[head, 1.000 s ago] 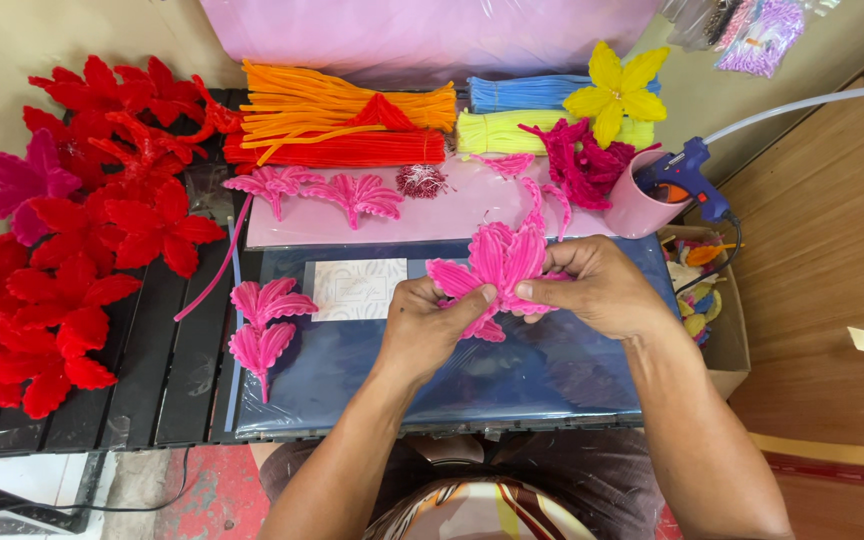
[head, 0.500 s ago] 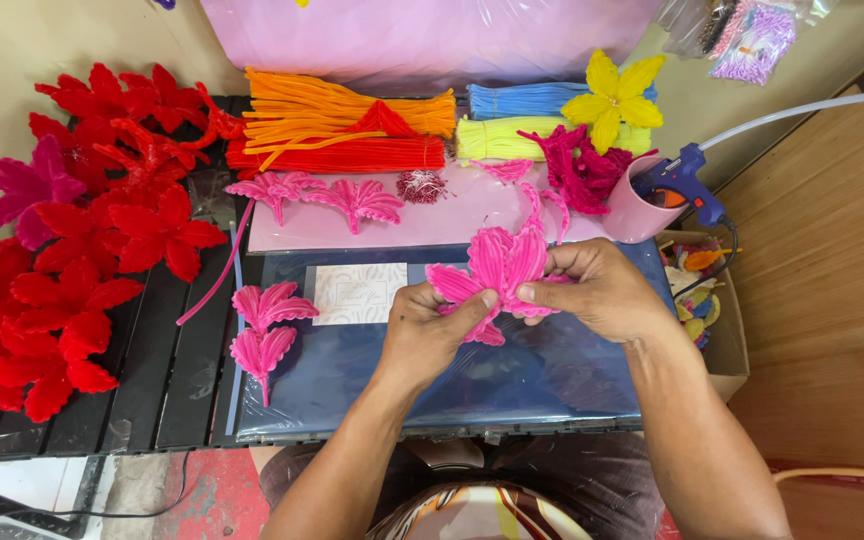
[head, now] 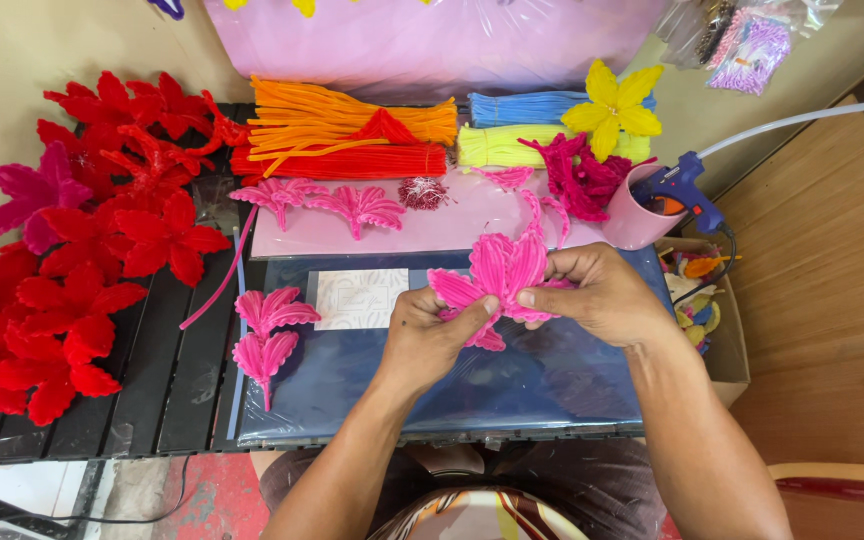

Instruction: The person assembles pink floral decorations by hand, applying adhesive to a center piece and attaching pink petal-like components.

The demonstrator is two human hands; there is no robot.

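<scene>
Dark slatted table [head: 167, 390] lies under a blue mat [head: 552, 385] wrapped in clear film; above that mat I hold a pink flower [head: 497, 280] in both hands; my left hand [head: 432, 335] pinches its lower petals with thumb and fingers, my right hand [head: 602, 295] grips its right side, thumb pressed on a petal; red flowers [head: 92, 260] crowd the left; two pink leaves [head: 267, 330] lie beside a white card [head: 360, 298]; a blue glue gun [head: 682, 185] stands in a pink cup [head: 632, 220].

Cream painted wall [head: 42, 50] behind; black slatted desk [head: 177, 390] beneath. Light brown wooden panelled surface [head: 822, 290] at right. Floor partly visible below the desk: white tile [head: 12, 490], worn red patch [head: 217, 500]. Even daylight, soft shadows.
</scene>
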